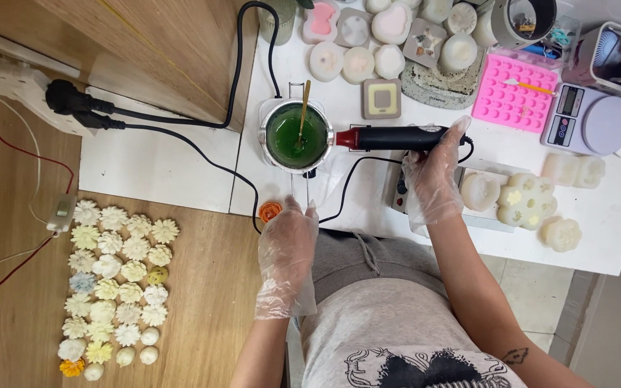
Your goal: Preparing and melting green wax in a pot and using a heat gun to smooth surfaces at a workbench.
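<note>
Heat gun (397, 137) sits on the counter (612, 237) in your gloved right hand (434, 176), fingers wrapped round its grip, red nozzle just right of the pot of green wax (296, 136). Keep the nozzle off the rim. Your left hand (287, 255) rests open below the pot, touching the tiny orange flower (269, 211).

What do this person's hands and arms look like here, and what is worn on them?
Both the left hand and right hand wear loose, crinkled, clear plastic gloves ending past the wrists. Forearms are bare, without sleeves. A small dark tattoo marks the right forearm.
</note>
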